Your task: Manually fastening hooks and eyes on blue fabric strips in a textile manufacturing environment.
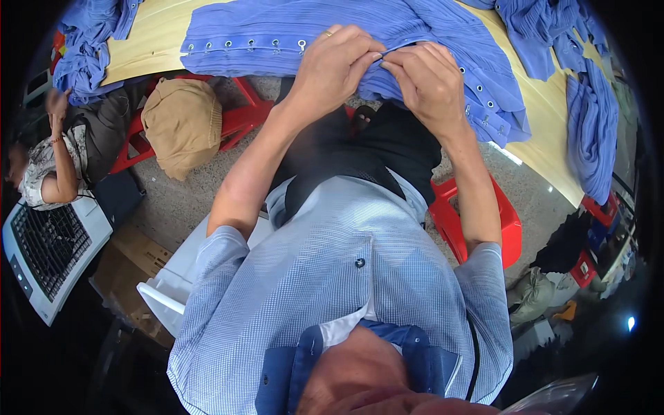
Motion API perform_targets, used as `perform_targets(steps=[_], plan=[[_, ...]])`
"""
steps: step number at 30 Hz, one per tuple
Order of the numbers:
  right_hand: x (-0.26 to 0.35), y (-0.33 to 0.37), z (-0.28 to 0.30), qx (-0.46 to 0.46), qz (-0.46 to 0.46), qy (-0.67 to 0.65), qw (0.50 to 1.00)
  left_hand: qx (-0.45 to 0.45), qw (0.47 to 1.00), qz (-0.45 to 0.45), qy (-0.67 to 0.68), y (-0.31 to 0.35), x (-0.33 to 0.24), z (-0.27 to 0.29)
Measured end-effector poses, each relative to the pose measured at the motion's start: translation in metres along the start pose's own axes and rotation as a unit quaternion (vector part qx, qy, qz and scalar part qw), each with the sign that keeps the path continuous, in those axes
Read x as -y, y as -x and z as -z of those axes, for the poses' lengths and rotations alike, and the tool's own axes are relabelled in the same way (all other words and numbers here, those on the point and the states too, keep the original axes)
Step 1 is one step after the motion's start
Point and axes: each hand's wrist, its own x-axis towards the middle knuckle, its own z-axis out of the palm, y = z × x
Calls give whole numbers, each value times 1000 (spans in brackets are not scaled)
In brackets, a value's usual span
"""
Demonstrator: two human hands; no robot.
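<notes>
A blue ribbed garment (242, 24) lies across the pale yellow table (145, 55), its front band lined with metal rings and hooks. My left hand (339, 66) is closed, thumb and fingers pinching the garment's edge. Just beside it, my right hand (430, 81) pinches the same edge, fingers curled. Between the two fingertips a short stretch of the edge is raised, with a thin dark line along it. Whether a small fastener sits inside either pinch is hidden by the fingers. More rings show on the band to the right of my right hand.
More blue garments hang over the table at far left (83, 69) and right (591, 131). A red stool (238, 124) with a tan cloth (183, 124) on it stands at left. Another red stool (508, 228) is at my right. A person (55, 159) sits at far left beside a white fan unit (59, 242).
</notes>
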Motion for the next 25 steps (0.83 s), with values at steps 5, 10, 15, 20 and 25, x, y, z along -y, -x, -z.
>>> perform_targets(steps=[5, 10, 15, 20, 25], plan=[[-4, -5, 2, 17, 16, -23, 999, -1, 1000, -2, -2, -1, 1, 1], [-9, -9, 4, 38, 19, -38, 998, 3, 1000, 1, -5, 0, 1, 1], [-13, -10, 6, 54, 10, -57, 997, 0, 1000, -11, -10, 0, 0, 2], [-16, -14, 9, 61, 24, -49, 997, 6, 1000, -12, -10, -1, -4, 3], [-5, 0, 11, 38, 52, 78, 995, 38, 999, -19, -31, -4, -7, 5]])
